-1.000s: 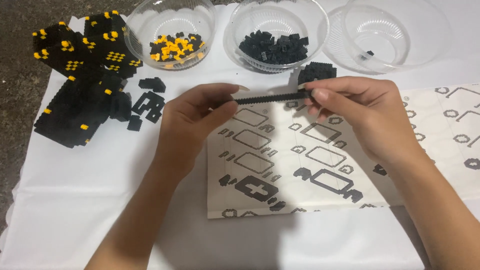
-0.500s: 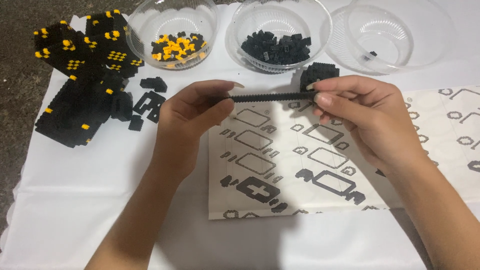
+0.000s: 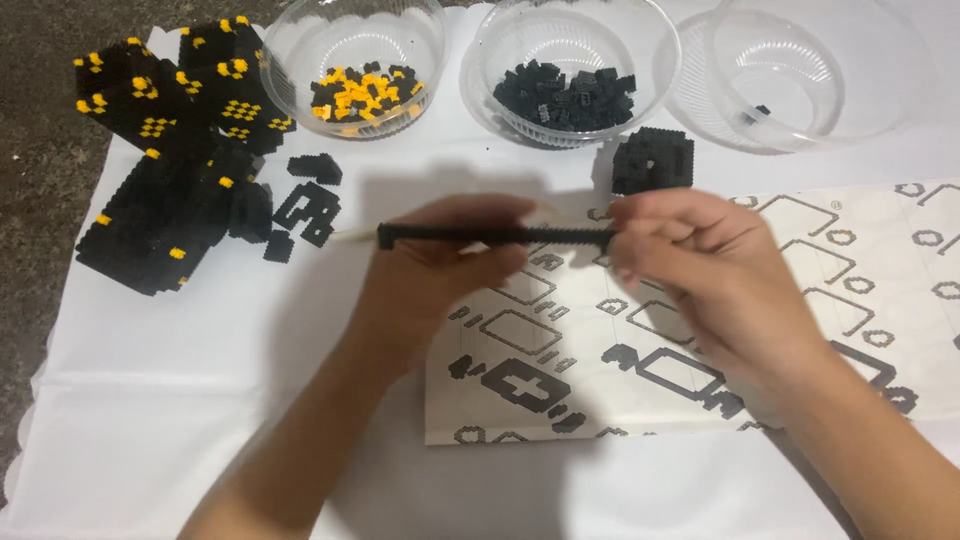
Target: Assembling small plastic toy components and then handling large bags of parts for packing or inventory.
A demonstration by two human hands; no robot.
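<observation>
Both of my hands hold a long thin black brick strip (image 3: 470, 236) level above the white cloth. My left hand (image 3: 440, 270) pinches its left part and my right hand (image 3: 690, 260) grips its right end. Under them lies a printed instruction sheet (image 3: 700, 330) with black outline drawings. A small black brick block (image 3: 652, 160) stands just beyond my right hand.
A big black and yellow brick model (image 3: 170, 150) lies at the far left with loose black pieces (image 3: 305, 205) beside it. Three clear bowls stand along the back: one with yellow and black bricks (image 3: 355, 60), one with black bricks (image 3: 570, 65), one nearly bare (image 3: 800, 70).
Both hands have shifted slightly with the strip, and more of its left end now sticks out past my left fingers.
</observation>
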